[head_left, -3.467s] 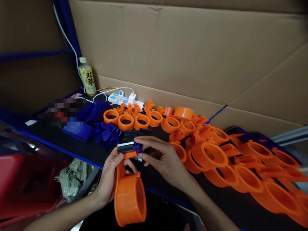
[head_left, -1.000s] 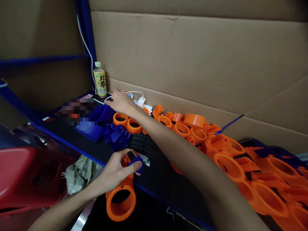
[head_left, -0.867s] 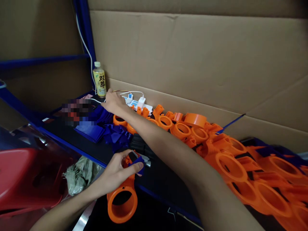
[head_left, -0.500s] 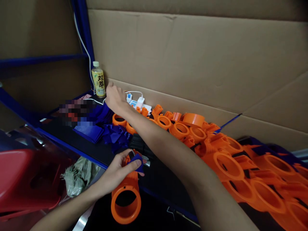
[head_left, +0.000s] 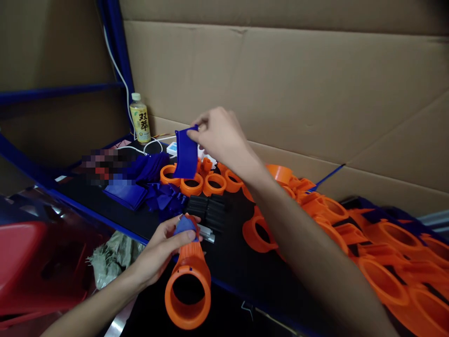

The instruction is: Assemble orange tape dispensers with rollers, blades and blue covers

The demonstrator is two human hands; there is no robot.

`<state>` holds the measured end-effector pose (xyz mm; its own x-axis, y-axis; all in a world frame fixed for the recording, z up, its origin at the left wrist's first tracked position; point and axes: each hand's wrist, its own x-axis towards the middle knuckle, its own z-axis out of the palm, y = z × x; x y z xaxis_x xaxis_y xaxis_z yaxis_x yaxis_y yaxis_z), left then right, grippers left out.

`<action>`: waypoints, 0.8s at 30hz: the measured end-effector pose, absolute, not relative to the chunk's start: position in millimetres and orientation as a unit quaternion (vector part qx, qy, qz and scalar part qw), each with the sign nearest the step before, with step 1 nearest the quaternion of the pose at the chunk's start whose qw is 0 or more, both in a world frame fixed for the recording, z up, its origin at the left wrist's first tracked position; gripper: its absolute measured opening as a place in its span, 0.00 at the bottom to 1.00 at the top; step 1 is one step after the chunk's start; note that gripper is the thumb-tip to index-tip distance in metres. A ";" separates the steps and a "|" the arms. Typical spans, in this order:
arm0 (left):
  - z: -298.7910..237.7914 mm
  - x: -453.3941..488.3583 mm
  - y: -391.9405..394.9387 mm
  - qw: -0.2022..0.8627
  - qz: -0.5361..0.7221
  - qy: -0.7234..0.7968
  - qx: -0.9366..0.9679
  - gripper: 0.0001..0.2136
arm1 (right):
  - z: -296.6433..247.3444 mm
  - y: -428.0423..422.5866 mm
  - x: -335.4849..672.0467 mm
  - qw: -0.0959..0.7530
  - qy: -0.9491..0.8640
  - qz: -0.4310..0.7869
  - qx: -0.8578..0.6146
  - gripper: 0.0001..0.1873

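Note:
My left hand is closed around the narrow end of an orange plastic part, whose wide ring hangs toward me past the table's front edge. Its thumb presses a small blue piece against that end. Raised above the back of the table, my right hand pinches a curved blue plastic plate by its upper right corner. Below the plate stand several orange rings. Stacked blue plates, small blue pieces and black ribbed parts lie between my hands and to the left.
Many orange ring parts cover the right of the black table. A yellow-labelled bottle stands at the back left, beside white cables. Cardboard walls the back. A red plastic stool or bin is at the lower left.
My right hand has moved right from beside the bottle and now holds up a blue plate. My left hand keeps its grip on the orange part, which has shifted slightly.

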<state>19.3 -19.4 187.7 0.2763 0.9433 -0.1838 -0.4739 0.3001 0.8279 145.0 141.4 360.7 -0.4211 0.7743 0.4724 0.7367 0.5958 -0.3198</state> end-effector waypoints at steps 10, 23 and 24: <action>194.7 31.9 -27.2 0.684 0.613 0.310 0.247 0.15 | 304.5 -9.1 201.5 0.285 -0.851 0.021 -0.441 0.10; 190.5 36.5 -39.3 0.691 0.603 0.321 0.237 0.24 | 257.1 -19.3 227.2 0.314 -0.846 0.234 -0.361 0.26; 190.2 37.0 -38.6 0.693 0.602 0.315 0.242 0.25 | 255.9 -20.9 228.3 0.325 -0.835 0.242 -0.373 0.27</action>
